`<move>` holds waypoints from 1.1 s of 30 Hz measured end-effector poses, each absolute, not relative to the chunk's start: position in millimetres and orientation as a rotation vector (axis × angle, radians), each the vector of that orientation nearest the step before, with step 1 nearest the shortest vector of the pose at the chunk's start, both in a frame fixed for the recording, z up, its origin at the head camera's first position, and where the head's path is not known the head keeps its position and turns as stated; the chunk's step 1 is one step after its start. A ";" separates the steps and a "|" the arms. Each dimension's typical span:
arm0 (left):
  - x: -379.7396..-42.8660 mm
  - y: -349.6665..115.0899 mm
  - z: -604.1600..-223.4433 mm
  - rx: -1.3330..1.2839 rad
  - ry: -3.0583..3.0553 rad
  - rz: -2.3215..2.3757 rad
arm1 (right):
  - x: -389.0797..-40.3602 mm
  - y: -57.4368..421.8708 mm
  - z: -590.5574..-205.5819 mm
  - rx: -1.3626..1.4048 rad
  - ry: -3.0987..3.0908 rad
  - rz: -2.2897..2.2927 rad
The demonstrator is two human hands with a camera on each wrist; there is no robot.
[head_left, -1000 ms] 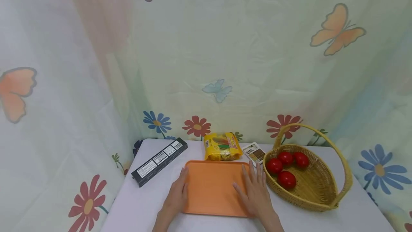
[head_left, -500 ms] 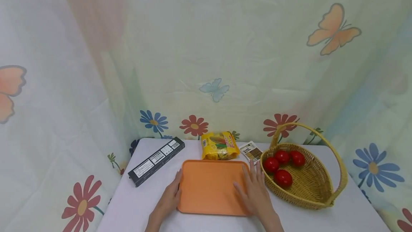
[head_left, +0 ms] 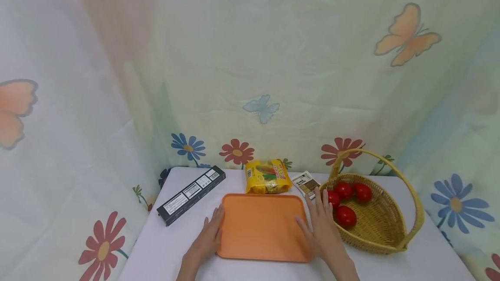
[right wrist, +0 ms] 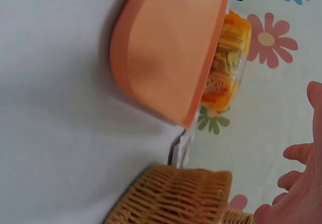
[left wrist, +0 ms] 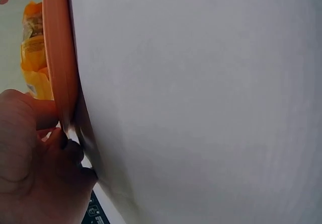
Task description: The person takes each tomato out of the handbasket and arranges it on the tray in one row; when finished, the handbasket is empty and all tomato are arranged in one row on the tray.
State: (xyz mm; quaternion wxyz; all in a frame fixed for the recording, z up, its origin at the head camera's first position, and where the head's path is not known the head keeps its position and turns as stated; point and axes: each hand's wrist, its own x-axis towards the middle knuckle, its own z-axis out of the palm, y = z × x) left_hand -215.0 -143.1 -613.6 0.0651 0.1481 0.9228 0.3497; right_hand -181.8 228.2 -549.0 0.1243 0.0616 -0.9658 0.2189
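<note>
An orange tray [head_left: 261, 229] lies flat in the middle of the desk [head_left: 152, 255], set between the left and right edges. The person's left hand [head_left: 205, 235] is against the tray's left rim, fingers loosely extended and a little spread; it touches the tray without clasping it. The right hand [head_left: 323, 227] is spread wide, holding nothing, over the tray's right edge and close to a wicker basket [head_left: 376, 224]; the right wrist view shows its fingers clear of both.

The basket sits toward the right edge of the desk, its handle arching above it, with four red round pieces [head_left: 346, 217] gathered in its left part. Along the far edge, just behind the tray, lies a yellow packet [head_left: 268, 177] printed with pictures. Between it and the basket is a small flat pack [head_left: 306, 184] in white and brown. A long black box [head_left: 191, 195] with white labels lies slantwise near the far left corner. A curtain [head_left: 297, 64] with butterflies and flowers hangs behind the far edge.
</note>
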 end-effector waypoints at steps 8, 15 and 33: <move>-227.8 -141.0 -602.6 0.462 2.779 1.031 | -188.0 258.3 -521.9 0.096 -2.839 0.655; -231.6 -142.1 -600.3 0.446 2.756 1.033 | -197.3 283.7 -504.0 0.052 -2.733 0.769; -224.3 -151.7 -603.0 0.417 2.699 1.060 | -240.5 353.8 -498.7 -0.134 -2.867 1.126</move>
